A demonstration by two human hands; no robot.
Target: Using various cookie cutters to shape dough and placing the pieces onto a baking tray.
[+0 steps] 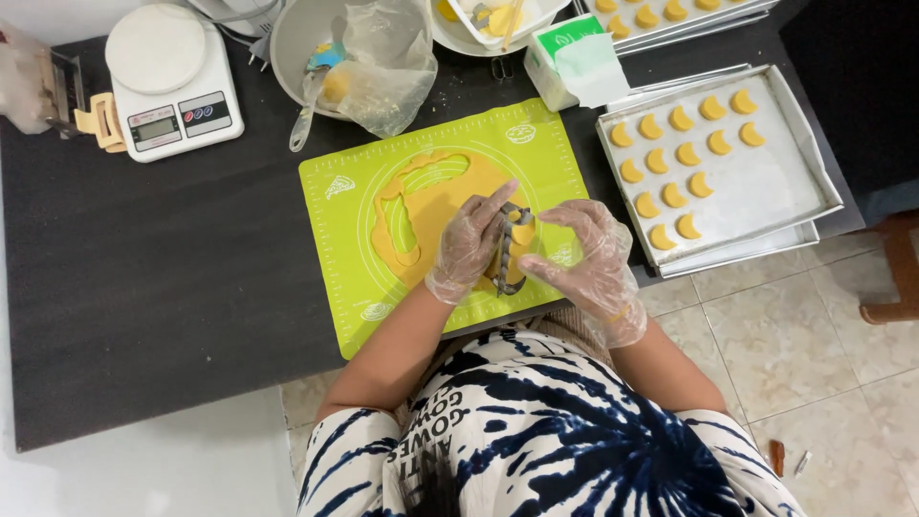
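Gloved hands are working over the green mat [335,239] lying on the dark table [144,287]. The left hand [469,244] is pinching a fluted metal cutter [504,251] with its fingers closed on the cutter's left edge. The right hand [592,263] is hovering just right of the cutter, fingers half curled and loosely open, holding nothing. The cutter is sitting on the yellow dough sheet [431,206] at the mat's centre, with a cut piece showing inside it. Right of the mat, a metal tray [756,191] is carrying crescent cookies [684,153]. A white scale [172,86] is standing well to the mat's upper left.
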